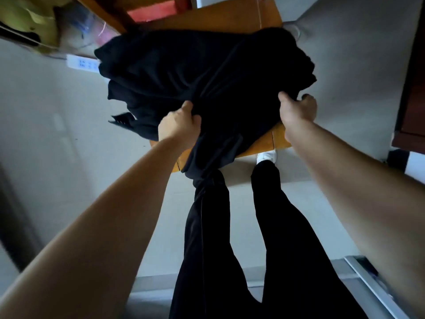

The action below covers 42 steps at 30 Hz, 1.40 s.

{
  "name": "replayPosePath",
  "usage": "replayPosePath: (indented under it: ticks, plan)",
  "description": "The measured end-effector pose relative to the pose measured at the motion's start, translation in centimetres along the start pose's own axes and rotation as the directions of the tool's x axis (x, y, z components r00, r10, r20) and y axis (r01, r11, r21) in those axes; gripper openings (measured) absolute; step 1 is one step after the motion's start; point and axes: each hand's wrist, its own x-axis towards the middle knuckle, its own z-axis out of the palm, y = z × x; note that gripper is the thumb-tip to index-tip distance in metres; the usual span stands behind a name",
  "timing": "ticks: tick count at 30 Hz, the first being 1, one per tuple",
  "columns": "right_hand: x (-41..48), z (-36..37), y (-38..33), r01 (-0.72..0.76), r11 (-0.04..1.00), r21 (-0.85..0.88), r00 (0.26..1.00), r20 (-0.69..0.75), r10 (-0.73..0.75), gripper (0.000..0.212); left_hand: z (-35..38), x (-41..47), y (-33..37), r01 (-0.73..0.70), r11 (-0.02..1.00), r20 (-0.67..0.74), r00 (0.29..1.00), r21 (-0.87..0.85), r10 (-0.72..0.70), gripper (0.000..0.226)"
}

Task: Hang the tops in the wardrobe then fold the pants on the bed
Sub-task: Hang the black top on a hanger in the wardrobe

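Note:
A pile of black clothes [195,72] lies on a wooden chair seat [262,143] in the middle of the view. My left hand [179,127] grips a bunch of the black fabric at the pile's near left side. My right hand [296,109] grips the fabric at the pile's near right edge, thumb over the cloth. A fold of the black cloth hangs down off the seat's front edge toward my legs. Which garments are tops or pants cannot be told from the dark heap.
My legs in black trousers and a white shoe [266,156] stand just in front of the chair on a pale floor. A white power strip [82,63] lies at the left. A dark wooden cabinet [411,93] stands at the right. Bags and clutter [30,19] fill the top left.

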Motion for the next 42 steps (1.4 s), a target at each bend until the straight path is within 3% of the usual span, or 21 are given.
replayPosePath:
  ticks: [2, 6, 8, 10, 13, 14, 18, 22, 25, 29, 32, 34, 35, 37, 40, 42]
  plan:
    - [-0.4, 0.0, -1.3, -0.03, 0.994, 0.104, 0.996, 0.086, 0.021, 0.038, 1.7, -1.8, 0.0, 0.021, 1.0, 0.104, 0.994, -0.019, -0.019, 0.025]
    - [-2.1, 0.1, -2.3, -0.092, 0.979, 0.183, 0.927, 0.376, 0.017, 0.04, 5.0, -5.4, -0.6, 0.129, 0.992, 0.292, 0.948, 0.012, -0.127, 0.031]
    - [-2.6, 0.4, -1.7, -0.079, 0.982, 0.171, 0.887, 0.461, -0.009, 0.049, 5.7, -6.4, -1.4, 0.201, 0.979, 0.287, 0.938, 0.006, -0.195, 0.037]
    - [-3.2, 0.3, -1.2, -0.169, 0.962, 0.216, 0.847, 0.53, 0.029, 0.054, 5.3, -6.7, -2.2, 0.284, 0.958, 0.234, 0.934, -0.027, -0.27, 0.038]
    - [-3.9, -0.4, -0.9, -0.217, 0.945, 0.244, 0.847, 0.529, 0.058, 0.074, 3.4, -6.0, -3.7, 0.412, 0.902, 0.15, 0.907, -0.127, -0.393, 0.04]
    - [-4.4, -0.9, -1.2, -0.165, 0.959, 0.229, 0.864, 0.504, 0.029, 0.077, 2.5, -5.8, -4.1, 0.445, 0.878, 0.108, 0.895, -0.175, -0.432, 0.041]
    - [-6.5, -3.7, -2.7, 0.199, 0.974, 0.113, 0.859, 0.459, -0.228, 0.034, -1.7, -5.0, -4.5, 0.495, 0.8, -0.074, 0.834, -0.34, -0.547, 0.04]
    - [-10.1, -7.2, -6.3, 0.394, 0.913, 0.105, 0.773, 0.5, -0.391, 0.034, -6.4, -6.3, -2.8, 0.405, 0.788, -0.191, 0.823, -0.463, -0.535, 0.035]
    - [-13.4, -9.7, -8.8, 0.502, 0.858, 0.11, 0.693, 0.542, -0.475, 0.022, -10.1, -8.5, -0.5, 0.226, 0.81, -0.221, 0.891, -0.542, -0.397, 0.045]
    - [-18.5, -13.9, -12.2, 0.667, 0.738, 0.096, 0.531, 0.634, -0.562, 0.028, -15.9, -13.2, 3.3, -0.008, 0.751, -0.276, 0.933, -0.661, -0.232, 0.062]
    - [-21.8, -17.1, -14.2, 0.764, 0.644, 0.053, 0.386, 0.761, -0.521, 0.03, -20.0, -17.2, 5.4, -0.173, 0.828, -0.367, 0.929, -0.533, -0.041, 0.072]
    - [-23.7, -19.2, -15.5, 0.805, 0.593, 0.023, 0.326, 0.818, -0.474, 0.052, -22.3, -19.7, 6.3, -0.259, 0.829, -0.401, 0.915, -0.496, 0.046, 0.055]
    - [-24.8, -20.3, -16.2, 0.816, 0.578, 0.015, 0.31, 0.832, -0.46, 0.06, -23.3, -21.2, 6.8, -0.28, 0.799, -0.404, 0.913, -0.532, 0.051, 0.04]
    - [-26.3, -22.3, -17.4, 0.835, 0.549, 0.03, 0.252, 0.867, -0.431, 0.058, -24.9, -24.5, 7.2, -0.28, 0.695, -0.397, 0.918, -0.662, -0.008, 0.02]
    - [-28.7, -24.1, -19.4, 0.857, 0.515, 0.013, 0.175, 0.933, -0.314, 0.033, -26.1, -29.5, 6.0, -0.29, 0.443, -0.409, 0.89, -0.849, -0.2, 0.017]
    - [-30.3, -24.4, -20.6, 0.886, 0.463, -0.022, 0.143, 0.963, -0.227, 0.024, -26.3, -32.5, 4.7, -0.287, 0.352, -0.408, 0.846, -0.891, -0.343, 0.018]
